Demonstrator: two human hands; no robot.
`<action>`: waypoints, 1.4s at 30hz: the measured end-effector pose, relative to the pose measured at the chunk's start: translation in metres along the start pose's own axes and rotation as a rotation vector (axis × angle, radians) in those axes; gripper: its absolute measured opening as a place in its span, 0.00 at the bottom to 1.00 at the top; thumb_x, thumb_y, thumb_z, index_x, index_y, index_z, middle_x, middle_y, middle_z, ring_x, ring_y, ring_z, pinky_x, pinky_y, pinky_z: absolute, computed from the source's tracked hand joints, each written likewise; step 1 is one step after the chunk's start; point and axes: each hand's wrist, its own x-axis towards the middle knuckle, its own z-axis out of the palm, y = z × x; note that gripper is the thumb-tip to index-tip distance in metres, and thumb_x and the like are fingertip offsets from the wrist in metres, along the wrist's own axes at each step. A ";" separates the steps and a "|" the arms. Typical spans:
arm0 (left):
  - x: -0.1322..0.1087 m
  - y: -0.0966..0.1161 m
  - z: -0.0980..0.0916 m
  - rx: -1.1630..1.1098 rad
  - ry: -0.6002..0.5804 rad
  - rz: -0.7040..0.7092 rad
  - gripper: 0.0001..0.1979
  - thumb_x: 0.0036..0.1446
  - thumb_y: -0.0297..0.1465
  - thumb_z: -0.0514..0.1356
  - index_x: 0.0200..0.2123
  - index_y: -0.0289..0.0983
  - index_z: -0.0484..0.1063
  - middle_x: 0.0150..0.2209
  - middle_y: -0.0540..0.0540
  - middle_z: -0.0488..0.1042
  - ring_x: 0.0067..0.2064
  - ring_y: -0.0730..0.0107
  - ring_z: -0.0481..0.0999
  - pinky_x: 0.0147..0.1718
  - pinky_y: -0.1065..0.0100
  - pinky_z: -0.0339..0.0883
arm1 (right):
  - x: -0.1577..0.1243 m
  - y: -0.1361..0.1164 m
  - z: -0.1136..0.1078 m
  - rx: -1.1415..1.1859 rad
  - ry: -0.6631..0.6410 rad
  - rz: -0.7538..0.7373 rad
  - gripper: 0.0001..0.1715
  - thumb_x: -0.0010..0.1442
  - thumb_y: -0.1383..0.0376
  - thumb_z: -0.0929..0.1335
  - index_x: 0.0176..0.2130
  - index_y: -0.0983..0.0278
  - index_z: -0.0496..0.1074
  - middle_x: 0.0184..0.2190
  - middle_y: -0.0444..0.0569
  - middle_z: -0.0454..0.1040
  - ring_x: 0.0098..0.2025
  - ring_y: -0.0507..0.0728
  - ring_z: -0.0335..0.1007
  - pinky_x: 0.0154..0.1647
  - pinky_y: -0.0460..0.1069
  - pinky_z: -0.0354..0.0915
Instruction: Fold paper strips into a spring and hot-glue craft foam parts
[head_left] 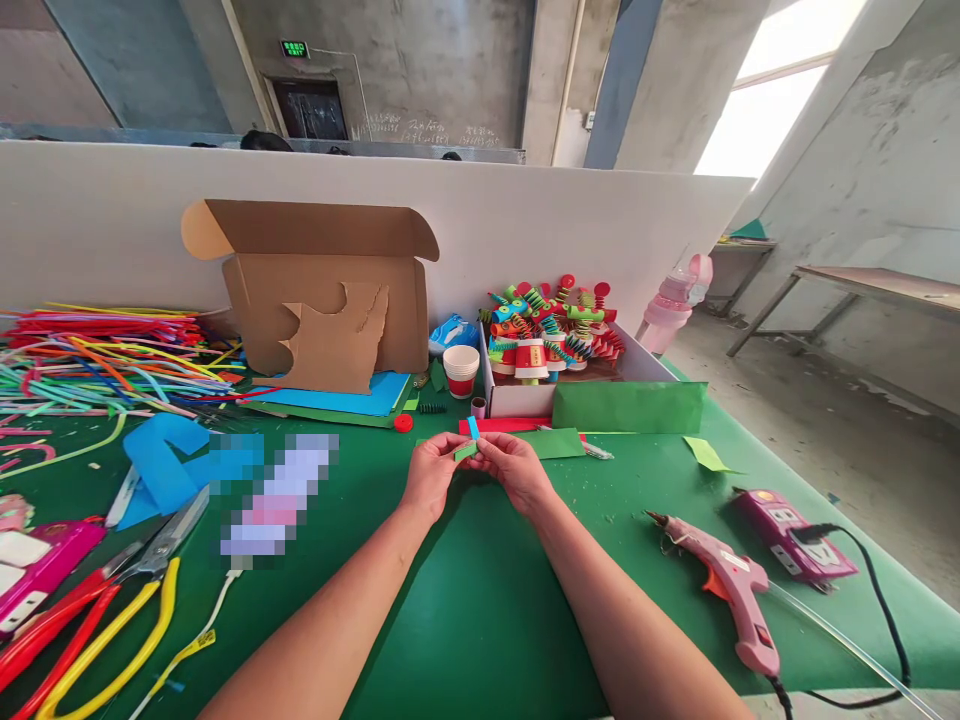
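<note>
Forearms [315,615] span from the table's [480,630] near edge; the left hand [430,474] and right hand [519,474], nearly closed, pinch a green-and-blue piece [465,452].

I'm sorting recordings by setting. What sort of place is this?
Probably a craft workshop in a bare, unfinished-looking building: a pink glue gun lies on the green table, a white box holds many colourful cup figures, and the wall behind looks like raw concrete.
</note>
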 end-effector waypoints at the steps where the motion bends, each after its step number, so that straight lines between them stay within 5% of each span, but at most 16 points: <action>1: 0.000 0.001 0.000 0.000 0.003 0.000 0.15 0.28 0.34 0.74 0.21 0.35 0.76 0.22 0.48 0.75 0.25 0.72 0.71 0.30 0.67 0.67 | 0.000 -0.001 0.000 -0.001 -0.013 0.010 0.23 0.34 0.56 0.81 0.29 0.67 0.78 0.25 0.46 0.78 0.25 0.49 0.71 0.34 0.47 0.71; 13: -0.008 0.002 0.005 -0.016 -0.164 0.011 0.15 0.40 0.33 0.70 0.34 0.36 0.78 0.34 0.46 0.79 0.35 0.68 0.75 0.35 0.68 0.66 | -0.001 0.000 0.005 0.110 0.178 -0.135 0.22 0.33 0.57 0.81 0.26 0.63 0.74 0.25 0.43 0.76 0.28 0.51 0.72 0.34 0.48 0.72; 20: -0.002 -0.003 0.000 0.016 -0.045 0.059 0.19 0.35 0.40 0.73 0.27 0.35 0.74 0.26 0.48 0.78 0.29 0.68 0.76 0.37 0.64 0.69 | -0.003 0.005 0.008 0.003 0.131 -0.141 0.19 0.36 0.58 0.80 0.26 0.64 0.73 0.25 0.41 0.74 0.26 0.50 0.70 0.34 0.49 0.71; 42: 0.001 -0.001 -0.003 0.133 0.035 0.097 0.17 0.34 0.39 0.72 0.24 0.36 0.71 0.21 0.51 0.74 0.24 0.72 0.72 0.29 0.68 0.67 | 0.001 0.004 0.001 -0.086 0.039 -0.054 0.25 0.30 0.57 0.81 0.27 0.65 0.73 0.24 0.43 0.76 0.27 0.52 0.75 0.36 0.50 0.73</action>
